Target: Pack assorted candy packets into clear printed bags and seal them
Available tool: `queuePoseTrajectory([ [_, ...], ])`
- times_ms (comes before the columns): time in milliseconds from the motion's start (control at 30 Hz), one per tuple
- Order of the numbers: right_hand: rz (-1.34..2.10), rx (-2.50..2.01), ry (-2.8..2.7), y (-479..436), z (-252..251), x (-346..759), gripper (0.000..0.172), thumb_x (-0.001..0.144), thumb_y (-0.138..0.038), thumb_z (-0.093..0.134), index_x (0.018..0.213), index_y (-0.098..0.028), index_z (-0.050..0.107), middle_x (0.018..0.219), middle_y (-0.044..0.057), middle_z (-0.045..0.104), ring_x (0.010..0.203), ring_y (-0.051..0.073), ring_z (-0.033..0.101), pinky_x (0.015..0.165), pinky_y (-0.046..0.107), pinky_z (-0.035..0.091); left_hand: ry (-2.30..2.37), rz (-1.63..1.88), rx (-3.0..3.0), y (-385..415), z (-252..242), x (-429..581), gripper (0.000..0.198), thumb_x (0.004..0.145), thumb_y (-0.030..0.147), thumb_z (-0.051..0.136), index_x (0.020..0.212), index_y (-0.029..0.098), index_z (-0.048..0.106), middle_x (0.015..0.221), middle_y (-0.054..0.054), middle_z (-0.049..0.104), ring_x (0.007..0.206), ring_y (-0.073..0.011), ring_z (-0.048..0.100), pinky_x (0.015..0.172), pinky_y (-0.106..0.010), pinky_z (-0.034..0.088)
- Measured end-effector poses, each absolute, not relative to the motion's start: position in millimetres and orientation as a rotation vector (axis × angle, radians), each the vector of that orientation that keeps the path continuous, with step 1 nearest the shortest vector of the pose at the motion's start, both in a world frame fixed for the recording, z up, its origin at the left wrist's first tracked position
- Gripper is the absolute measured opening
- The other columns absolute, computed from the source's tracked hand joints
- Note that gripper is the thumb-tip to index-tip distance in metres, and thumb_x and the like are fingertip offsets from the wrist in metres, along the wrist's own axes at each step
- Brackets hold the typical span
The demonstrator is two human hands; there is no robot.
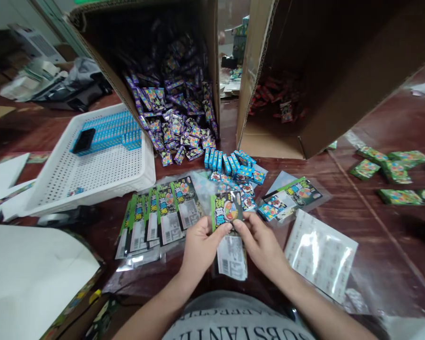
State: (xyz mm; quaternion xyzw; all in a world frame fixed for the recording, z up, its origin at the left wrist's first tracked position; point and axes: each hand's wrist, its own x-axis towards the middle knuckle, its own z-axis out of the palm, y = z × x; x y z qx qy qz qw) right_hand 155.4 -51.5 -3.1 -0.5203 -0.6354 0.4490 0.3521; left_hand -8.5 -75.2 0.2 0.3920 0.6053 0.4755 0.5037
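My left hand (200,245) and my right hand (260,243) both pinch one clear plastic packet (229,226) with a green and black printed card inside, held upright over the dark wooden table (375,222). Both hands are closed on its sides near the middle. To the left of my hands lies a fanned row of similar packets (161,215). Just beyond my fingers are loose small blue boxes (233,165) and another packet (293,196). A sheet of clear bags (320,252) lies to the right of my right hand.
Two tipped cardboard cartons stand at the back: the left one (92,28) spills purple boxes (177,108), the right one (340,94) holds red ones. A white perforated basket (102,170) with blue boxes sits left. Green boxes (393,172) lie far right. White paper (31,278) lies front left.
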Motion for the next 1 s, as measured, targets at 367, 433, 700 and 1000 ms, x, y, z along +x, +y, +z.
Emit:
queuePoseTrajectory([
  [367, 0.664, -1.561, -1.960, -62, -60, 146, 0.033, 0.106, -0.039, 0.031, 0.108, -0.021, 0.059, 0.074, 0.008, 0.077, 0.059, 0.031, 0.076, 0.044, 0.034, 0.052, 1.760, 1.084, 1.458, -87, -38, -20, 0.040, 0.102, 0.038, 0.050, 0.139, 0.022, 0.047, 0.128, -0.012, 0.070, 0.115, -0.0228, 0.068, 0.096, -0.039, 0.055],
  [433, 0.675, -1.557, -2.073, -60, -53, 151, 0.033, 0.106, -0.040, 0.034, 0.108, -0.022, 0.062, 0.075, 0.007, 0.078, 0.063, 0.030, 0.077, 0.047, 0.034, 0.054, 1.931, 1.090, 1.674, -63, -24, -45, 0.031, 0.100, 0.038, 0.052, 0.126, 0.022, 0.059, 0.122, -0.012, 0.071, 0.113, -0.0249, 0.068, 0.098, -0.042, 0.053],
  [700, 0.419, -1.400, -2.101, -3, 2, 214, 0.032, 0.102, -0.046, 0.050, 0.112, -0.020, 0.066, 0.103, 0.010, 0.076, 0.096, 0.027, 0.073, 0.083, 0.042, 0.059, 2.559, 0.624, 1.813, 124, -17, -141, 0.049, 0.086, 0.032, 0.061, 0.127, 0.006, 0.057, 0.112, -0.020, 0.069, 0.112, -0.0356, 0.061, 0.103, -0.050, 0.043],
  [1000, 0.249, -1.676, -2.307, 15, -24, 270, 0.093, 0.076, -0.075, 0.069, 0.143, -0.014, 0.048, 0.130, 0.021, 0.060, 0.117, 0.042, 0.058, 0.097, 0.059, 0.051, 2.100, 1.148, 2.612, 30, 3, -75, 0.040, 0.084, 0.018, 0.066, 0.123, 0.021, 0.064, 0.098, -0.009, 0.068, 0.091, -0.0261, 0.063, 0.086, -0.042, 0.053],
])
